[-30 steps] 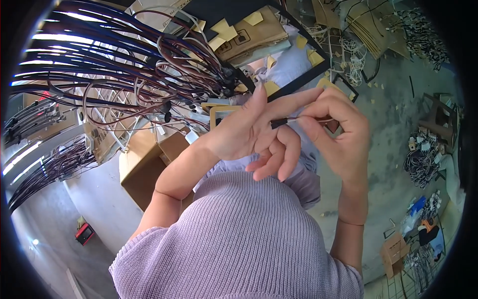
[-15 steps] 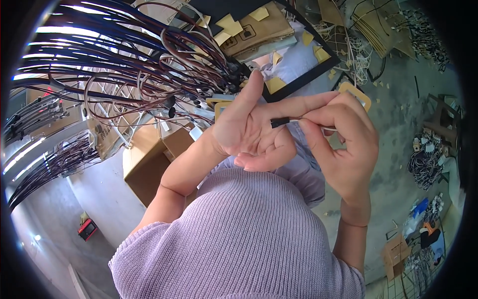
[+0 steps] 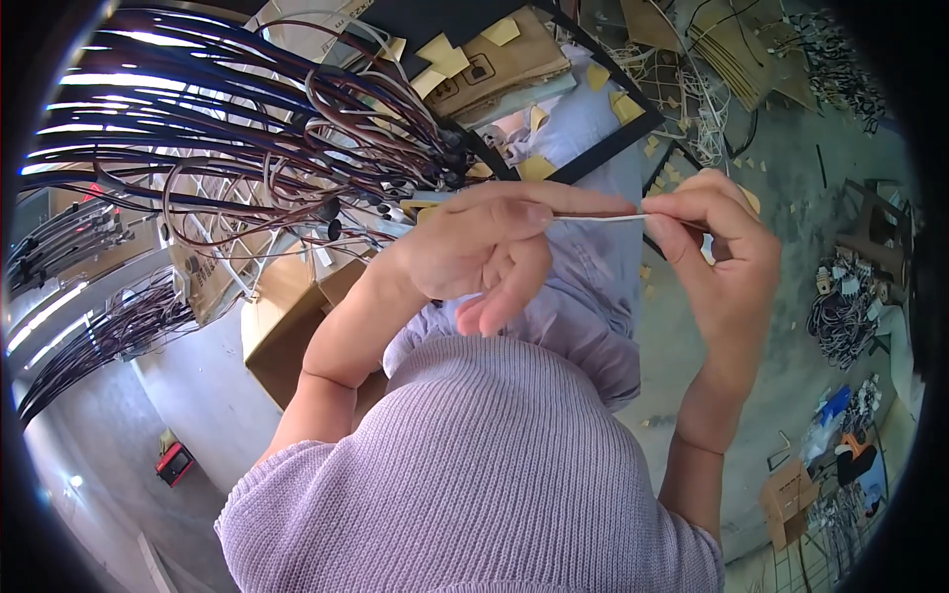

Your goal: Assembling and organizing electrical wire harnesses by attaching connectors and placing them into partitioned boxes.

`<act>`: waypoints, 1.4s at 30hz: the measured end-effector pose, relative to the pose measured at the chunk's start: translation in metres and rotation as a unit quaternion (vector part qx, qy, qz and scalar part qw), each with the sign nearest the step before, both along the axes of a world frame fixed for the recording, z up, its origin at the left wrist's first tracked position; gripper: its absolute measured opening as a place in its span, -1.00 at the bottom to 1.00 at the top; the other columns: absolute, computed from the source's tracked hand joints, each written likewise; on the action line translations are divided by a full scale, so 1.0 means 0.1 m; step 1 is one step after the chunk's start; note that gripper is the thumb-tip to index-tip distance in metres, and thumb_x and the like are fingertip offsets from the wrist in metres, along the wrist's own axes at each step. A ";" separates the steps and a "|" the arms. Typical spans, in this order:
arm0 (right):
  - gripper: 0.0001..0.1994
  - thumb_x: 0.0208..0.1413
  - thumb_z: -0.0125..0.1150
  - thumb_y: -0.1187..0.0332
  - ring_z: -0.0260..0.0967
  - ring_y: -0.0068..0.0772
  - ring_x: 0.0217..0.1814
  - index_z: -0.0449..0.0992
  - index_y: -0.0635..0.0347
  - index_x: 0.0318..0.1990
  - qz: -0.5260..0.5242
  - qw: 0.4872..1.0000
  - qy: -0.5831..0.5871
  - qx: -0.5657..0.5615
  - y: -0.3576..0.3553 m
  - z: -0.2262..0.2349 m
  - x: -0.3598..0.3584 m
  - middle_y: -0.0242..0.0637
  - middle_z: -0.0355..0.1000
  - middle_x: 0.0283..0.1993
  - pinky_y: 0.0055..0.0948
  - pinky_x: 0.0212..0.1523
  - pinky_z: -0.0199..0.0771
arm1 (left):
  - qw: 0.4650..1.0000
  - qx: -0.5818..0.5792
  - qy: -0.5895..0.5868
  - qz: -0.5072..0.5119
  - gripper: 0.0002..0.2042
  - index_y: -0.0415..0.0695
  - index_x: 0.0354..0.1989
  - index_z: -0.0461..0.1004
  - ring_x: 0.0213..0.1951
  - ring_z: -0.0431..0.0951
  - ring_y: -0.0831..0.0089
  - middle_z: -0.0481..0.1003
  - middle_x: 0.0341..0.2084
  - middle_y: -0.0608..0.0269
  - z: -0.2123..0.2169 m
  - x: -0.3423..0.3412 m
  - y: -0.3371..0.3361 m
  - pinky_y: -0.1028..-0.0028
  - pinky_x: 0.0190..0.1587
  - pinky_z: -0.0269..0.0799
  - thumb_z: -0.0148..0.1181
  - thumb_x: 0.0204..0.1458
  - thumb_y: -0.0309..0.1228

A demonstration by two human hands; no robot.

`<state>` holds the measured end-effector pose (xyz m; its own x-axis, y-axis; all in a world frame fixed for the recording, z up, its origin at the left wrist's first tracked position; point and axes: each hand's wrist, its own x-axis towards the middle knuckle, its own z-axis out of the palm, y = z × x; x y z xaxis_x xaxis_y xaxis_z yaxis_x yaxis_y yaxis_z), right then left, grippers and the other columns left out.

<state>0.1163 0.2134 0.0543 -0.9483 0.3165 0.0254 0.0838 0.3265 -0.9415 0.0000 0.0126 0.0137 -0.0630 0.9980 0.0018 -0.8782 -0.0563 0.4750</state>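
A thin white wire [image 3: 598, 218], with a darker strand along it, stretches nearly level between my two hands in front of my lap. Its left end is pinched under the thumb of my left hand [image 3: 479, 247], whose lower fingers curl loosely. The thumb and forefinger of my right hand [image 3: 727, 242] grip the wire's other end. The small black piece seen before is out of sight; whether it lies inside my left hand I cannot tell.
Many dark, brown and white cables [image 3: 247, 109] hang at the upper left. An open cardboard box [image 3: 282, 326] stands below them. Ahead is a black frame [image 3: 618, 138] with yellow paper pieces and folded cardboard [image 3: 504, 79]. Cable bundles [image 3: 845, 316] lie at the right.
My left thumb has come down from its raised position and closed on the wire. My right hand has moved right, so a longer stretch of wire shows. The black piece has gone from view.
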 end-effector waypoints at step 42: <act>-0.84 0.03 0.06 0.40 0.45 -0.26 -0.18 0.59 0.17 -0.41 0.053 0.883 0.013 0.466 -1.26 -1.14 -2.28 -0.21 0.48 -0.31 -0.38 -0.19 0.47 | 0.510 -0.378 0.714 0.295 -0.78 -0.06 -0.27 0.52 -0.19 0.52 0.29 0.52 -0.40 0.27 -0.60 0.05 -0.01 0.07 0.28 -0.02 0.18 -0.16 -0.53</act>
<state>-0.1121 0.0876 -0.0600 -0.9665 0.0561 0.2506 -0.0118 0.9651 -0.2617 0.0046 0.0118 -0.0464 -0.8261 0.5555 0.0952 0.4578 0.5628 0.6882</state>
